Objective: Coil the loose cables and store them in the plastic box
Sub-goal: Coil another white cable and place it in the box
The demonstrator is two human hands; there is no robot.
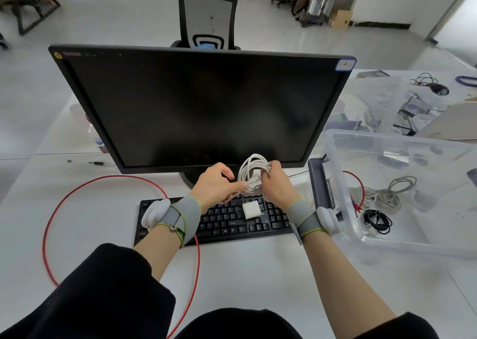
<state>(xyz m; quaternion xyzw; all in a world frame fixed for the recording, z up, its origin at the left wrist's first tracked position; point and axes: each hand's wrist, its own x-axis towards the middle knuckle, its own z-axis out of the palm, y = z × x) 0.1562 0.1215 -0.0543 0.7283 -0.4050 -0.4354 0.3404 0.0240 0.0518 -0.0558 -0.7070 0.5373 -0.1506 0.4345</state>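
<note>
clear plastic is forming the plastic box [343, 184], sitting open at the right of the white desk [258, 269], with grey and black coiled cables [387, 196] lying on its bottom. a red cable [51, 209] is looping across the desk, passing beside the black keyboard [219, 222]. the white cable [251, 173], wound into a thick multi-strand oval coil, is hanging above the keyboard in front of the dark monitor [201, 106]. the right hand [276, 184] is gripping the coil's right side, fingers curled round the strands. the left hand [215, 184] is pinching the cable's white end at the coil's lower left. a small white charger block [251, 209] is resting on the keys.
</note>
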